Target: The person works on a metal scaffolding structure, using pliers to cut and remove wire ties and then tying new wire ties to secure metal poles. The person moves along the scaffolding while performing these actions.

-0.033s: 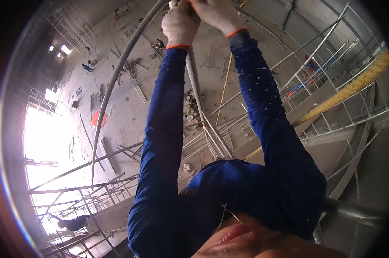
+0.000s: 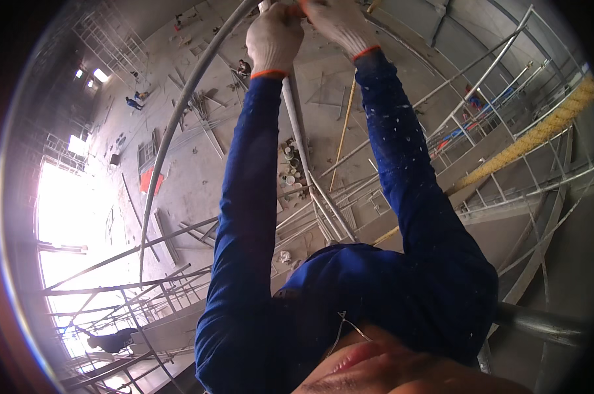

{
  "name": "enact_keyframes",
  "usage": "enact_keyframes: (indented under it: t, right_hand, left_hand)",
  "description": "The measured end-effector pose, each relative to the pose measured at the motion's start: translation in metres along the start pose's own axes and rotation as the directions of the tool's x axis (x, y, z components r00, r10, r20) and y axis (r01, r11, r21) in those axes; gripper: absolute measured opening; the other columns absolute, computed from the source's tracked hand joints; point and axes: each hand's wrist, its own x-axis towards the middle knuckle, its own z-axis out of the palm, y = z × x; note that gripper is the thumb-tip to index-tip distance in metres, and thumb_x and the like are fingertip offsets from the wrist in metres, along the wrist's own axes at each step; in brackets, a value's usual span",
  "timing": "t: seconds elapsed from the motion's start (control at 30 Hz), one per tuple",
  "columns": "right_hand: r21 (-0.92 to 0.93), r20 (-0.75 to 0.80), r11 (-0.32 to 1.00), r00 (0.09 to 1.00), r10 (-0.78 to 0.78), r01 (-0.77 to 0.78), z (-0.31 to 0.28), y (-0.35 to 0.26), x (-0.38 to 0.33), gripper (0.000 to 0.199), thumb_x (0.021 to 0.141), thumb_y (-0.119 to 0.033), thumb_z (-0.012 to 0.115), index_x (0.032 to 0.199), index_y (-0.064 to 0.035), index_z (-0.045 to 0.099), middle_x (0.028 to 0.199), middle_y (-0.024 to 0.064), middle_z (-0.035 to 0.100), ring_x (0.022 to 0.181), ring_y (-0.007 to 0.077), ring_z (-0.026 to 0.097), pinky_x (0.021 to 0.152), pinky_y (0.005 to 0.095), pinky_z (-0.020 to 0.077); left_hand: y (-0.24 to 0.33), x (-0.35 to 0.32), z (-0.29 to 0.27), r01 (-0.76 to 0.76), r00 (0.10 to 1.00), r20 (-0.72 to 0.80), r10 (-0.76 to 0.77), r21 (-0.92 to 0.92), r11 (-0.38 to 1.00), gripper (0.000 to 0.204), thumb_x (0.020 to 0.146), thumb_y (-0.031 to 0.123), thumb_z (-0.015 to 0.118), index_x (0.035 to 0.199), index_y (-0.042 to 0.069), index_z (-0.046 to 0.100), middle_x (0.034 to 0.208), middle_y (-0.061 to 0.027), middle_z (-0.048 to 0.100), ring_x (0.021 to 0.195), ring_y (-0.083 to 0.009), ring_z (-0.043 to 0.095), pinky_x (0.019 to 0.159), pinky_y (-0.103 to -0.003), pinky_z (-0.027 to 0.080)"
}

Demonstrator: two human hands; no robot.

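Two-handed overhead work is judged to be in hand; the exact step cannot be read, as the fingertips are crowded against the upper edge of the view. The left grip [image 2: 275,41], in an off-white knitted glove with an orange cuff, is seen with its fingers bent inward. The right grip [image 2: 339,27], gloved alike, is brought in just beside it, its fingers pointed toward the left one. How far either grip is opened, and whether anything is clasped, cannot be told; a small reddish patch is noted between them, its nature unresolved. The pale grey, straight metal pole [image 2: 295,115] is found nearest, running down from behind the left grip between the forearms; contact is not confirmed. To the left of the grips a long, curved-looking grey tube [image 2: 180,108] is recorded; below the right grip, a thin yellow pole [image 2: 345,121]. Far beneath both grips, loose lengths and round containers [image 2: 289,178] are seen on the grey floor [image 2: 198,161]. For the next move, steady support by both grips and a clear view of the fingertips are judged to be called for.
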Motion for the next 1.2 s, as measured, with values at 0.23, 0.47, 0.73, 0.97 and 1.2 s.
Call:
enact_keyframes:
  t: [0.23,0.47,0.73,0.97,1.2]
  right_hand:
    - [0.962,0.134,0.241,0.991,-0.013,-0.127,0.055,0.068,0.001,0.017,0.102,-0.017,0.062,0.113,-0.0054,0.07,0.112,0.0059,0.071,0.1,0.0181,0.067,0.091,0.031,0.0554]
    - [0.739,0.145,0.655,0.987,0.071,-0.156,0.042,0.065,0.029,0.014,0.102,-0.018,0.063,0.101,-0.0089,0.074,0.093,-0.0017,0.071,0.085,0.0147,0.067,0.072,0.0294,0.053]
    - [-0.193,-0.071,0.971,0.985,-0.158,0.142,-0.004,0.004,0.022,0.027,0.092,-0.03,0.065,0.08,-0.007,0.073,0.072,0.0155,0.07,0.071,0.0258,0.071,0.063,0.0418,0.0527]
    - [-0.404,-0.085,0.887,0.956,-0.281,0.225,-0.004,-0.016,0.022,0.038,0.095,-0.034,0.058,0.081,-0.0017,0.072,0.072,0.0234,0.069,0.072,0.0383,0.071,0.066,0.0482,0.0558]
    - [0.846,0.104,0.531,0.992,-0.079,-0.046,0.042,0.064,0.018,0.029,0.098,-0.03,0.07,0.111,-0.0041,0.074,0.093,0.004,0.076,0.078,0.0183,0.071,0.068,0.0357,0.0572]
  left_hand:
    - [0.038,0.003,-0.039,0.145,0.972,0.198,-0.13,-0.064,0.987,0.036,0.093,0.044,0.067,0.102,0.011,0.077,0.083,-0.0129,0.076,0.081,-0.0333,0.074,0.075,-0.042,0.057]
    - [0.045,0.018,-0.039,-0.072,0.997,-0.017,0.07,-0.148,0.986,0.02,0.09,0.024,0.067,0.081,0.008,0.073,0.075,-0.0206,0.069,0.072,-0.0405,0.069,0.064,-0.051,0.053]
    - [-0.002,0.022,0.014,-0.094,0.983,-0.148,0.104,0.073,0.993,0.016,0.091,0.028,0.068,0.093,0.013,0.07,0.075,-0.0166,0.07,0.073,-0.0388,0.07,0.064,-0.05,0.055]
    - [-0.005,0.013,0.001,-0.086,0.99,0.112,0.081,0.046,0.995,0.027,0.092,0.035,0.065,0.099,0.01,0.073,0.084,-0.0176,0.074,0.083,-0.0374,0.073,0.074,-0.046,0.058]
    - [0.02,0.003,-0.032,0.029,0.995,0.103,-0.002,-0.27,0.962,0.049,0.092,0.056,0.067,0.092,0.008,0.079,0.073,-0.0124,0.074,0.071,-0.028,0.074,0.068,-0.04,0.056]
